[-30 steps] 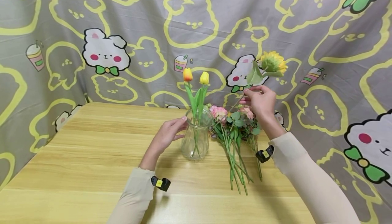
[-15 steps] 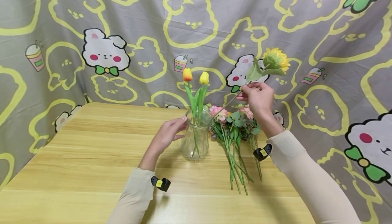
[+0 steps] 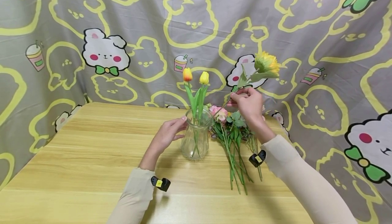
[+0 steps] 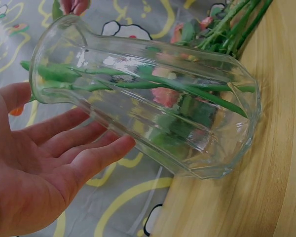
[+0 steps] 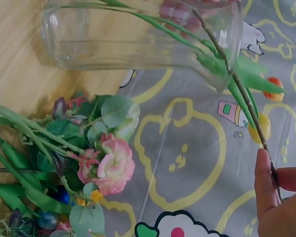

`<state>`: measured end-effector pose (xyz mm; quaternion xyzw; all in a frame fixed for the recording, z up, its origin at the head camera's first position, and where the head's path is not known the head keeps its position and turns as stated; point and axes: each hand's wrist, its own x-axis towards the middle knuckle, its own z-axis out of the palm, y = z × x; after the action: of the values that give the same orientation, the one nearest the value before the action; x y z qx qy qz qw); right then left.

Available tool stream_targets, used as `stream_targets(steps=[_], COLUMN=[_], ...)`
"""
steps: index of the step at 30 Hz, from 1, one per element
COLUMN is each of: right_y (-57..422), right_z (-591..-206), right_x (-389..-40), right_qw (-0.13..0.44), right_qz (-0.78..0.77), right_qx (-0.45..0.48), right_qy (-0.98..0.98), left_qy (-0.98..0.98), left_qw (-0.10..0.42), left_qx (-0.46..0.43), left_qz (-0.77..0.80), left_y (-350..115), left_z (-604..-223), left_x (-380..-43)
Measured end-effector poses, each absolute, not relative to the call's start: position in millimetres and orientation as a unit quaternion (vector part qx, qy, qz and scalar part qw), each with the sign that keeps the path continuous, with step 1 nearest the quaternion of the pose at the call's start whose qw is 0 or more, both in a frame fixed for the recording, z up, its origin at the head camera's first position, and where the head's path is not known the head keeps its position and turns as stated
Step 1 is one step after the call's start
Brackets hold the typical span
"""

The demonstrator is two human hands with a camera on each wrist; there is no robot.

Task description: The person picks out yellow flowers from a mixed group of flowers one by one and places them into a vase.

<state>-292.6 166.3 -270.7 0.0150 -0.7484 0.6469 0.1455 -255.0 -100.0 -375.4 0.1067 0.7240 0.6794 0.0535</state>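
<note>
On the wood-grained table (image 3: 92, 173), loose flowers (image 3: 235, 139) lie right of an upright, ribbed clear-glass vase (image 3: 203, 144) holding two smooth tulips (image 3: 204, 78). The left hand (image 3: 165, 134), fingers loosely extended, touches its left side. Farther, the right hand (image 3: 249, 105) pinches a thin-stemmed sunflower (image 3: 267, 64), stem end at the vase's mouth, inside or outside unclear.

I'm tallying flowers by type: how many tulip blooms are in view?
2: an orange-red tulip and a yellow tulip to its right, both standing in the glass vase. More may be hidden in the flower pile.
</note>
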Motion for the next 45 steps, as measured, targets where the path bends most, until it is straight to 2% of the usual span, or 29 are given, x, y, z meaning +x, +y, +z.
stream_targets(steps=[14, 27, 45], right_y=[147.2, 128.4, 111.4], right_z=[-278.6, -287.7, -290.4], right_x=[-279.6, -269.3, -259.6], right_qw=[0.130, 0.175, 0.183], right_qz=[0.571, 0.498, 0.433], right_qx=[0.069, 0.161, 0.188], right_qy=[-0.807, -0.834, -0.863], left_qy=[0.728, 0.723, 0.728], left_qw=[0.054, 0.055, 0.053], left_qx=[0.104, 0.110, 0.104], left_qz=[0.676, 0.679, 0.675], left_y=[-100.3, -100.9, -100.1], left_z=[-375.3, -374.4, -375.3], left_x=[-254.7, -254.2, -254.9])
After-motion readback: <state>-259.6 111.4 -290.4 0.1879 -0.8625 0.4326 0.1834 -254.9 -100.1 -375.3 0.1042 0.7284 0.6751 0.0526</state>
